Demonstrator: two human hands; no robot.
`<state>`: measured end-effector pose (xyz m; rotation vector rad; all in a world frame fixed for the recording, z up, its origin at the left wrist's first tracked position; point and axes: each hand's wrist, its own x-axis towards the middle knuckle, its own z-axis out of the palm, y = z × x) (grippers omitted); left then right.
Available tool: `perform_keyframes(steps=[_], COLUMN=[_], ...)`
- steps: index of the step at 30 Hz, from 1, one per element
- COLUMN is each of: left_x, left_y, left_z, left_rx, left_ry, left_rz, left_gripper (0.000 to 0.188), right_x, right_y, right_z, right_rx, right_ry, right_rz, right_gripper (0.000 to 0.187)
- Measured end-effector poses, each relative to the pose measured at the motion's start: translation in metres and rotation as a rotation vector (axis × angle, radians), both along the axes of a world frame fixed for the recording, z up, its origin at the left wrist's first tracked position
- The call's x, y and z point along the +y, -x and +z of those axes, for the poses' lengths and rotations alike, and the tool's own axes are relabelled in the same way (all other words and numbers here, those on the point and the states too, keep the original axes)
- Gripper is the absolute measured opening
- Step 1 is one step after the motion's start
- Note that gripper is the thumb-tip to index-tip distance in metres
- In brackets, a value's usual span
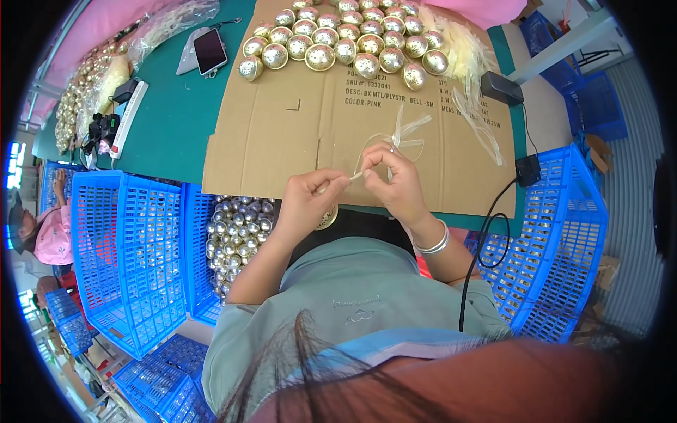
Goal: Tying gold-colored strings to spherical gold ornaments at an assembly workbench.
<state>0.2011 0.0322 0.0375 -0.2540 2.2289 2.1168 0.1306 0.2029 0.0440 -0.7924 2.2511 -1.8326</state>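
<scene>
In the centre of the frame, just over the lower edge of a cardboard sheet point(261, 141), a person holds a thin cream ribbon point(356, 175) in both hands. The left hand point(310, 202) pinches it between closely pressed fingers; the right hand point(399, 185), just beside it, grips it between thumb and fingertips, its remaining fingers curled. A pale bow with loose ends point(400, 132) lies beyond the right hand; whether it joins the held strip is unclear. Just below the left hand, a gold bell point(327, 216) shows in part, and whether it hangs from the ribbon cannot be told. Silver bangles point(438, 240) circle the right wrist.

At the top centre, a cluster of shiny bells point(325, 37) sits on the cardboard, with a heap of pale ribbons point(462, 55) touching its right side. Loose strands point(482, 130) lie lower down, near a black box point(501, 89).

On the green tabletop point(166, 92) at upper left are a phone point(209, 51) and a white power strip point(130, 120). Blue crates point(130, 247) stand left and right, one filled with bells point(238, 236). A co-worker in pink point(53, 236) appears at far left.
</scene>
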Motion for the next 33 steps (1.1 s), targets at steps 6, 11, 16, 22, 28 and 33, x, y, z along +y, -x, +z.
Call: perform_keyframes(steps=[6,11,16,22,28,33], left_x=[-0.008,-0.009,-0.01,-0.025,-0.113,-0.085], left_y=[-0.003,-0.008,-0.015,-0.051,-0.1,-0.03], left_z=[-0.006,-0.006,-0.009,0.021,0.012,0.028], left_rx=[-0.087,-0.071,-0.054,-0.05,-0.202,0.2], left_ry=[-0.034,-0.049,-0.059,0.279,0.893,1.034], left_rz=[-0.021,-0.04,-0.031,-0.141,-0.144,-0.014], left_gripper=[0.017,0.017,0.018,0.013,0.013,0.04], right_x=[0.005,0.007,-0.005,-0.003,0.036,0.008], right_y=[-0.002,0.005,0.001,-0.009,0.057,0.05], right_z=[-0.008,0.031,0.018,0.012,-0.008,-0.03], right_rx=[0.1,0.615,0.982,0.842,0.737,0.717], right_ry=[0.013,-0.328,-0.359,-0.3,-0.498,-0.558], right_rz=[0.022,0.146,0.194,0.429,0.135,0.284], right_gripper=[0.015,0.034,0.029,0.015,0.014,0.016])
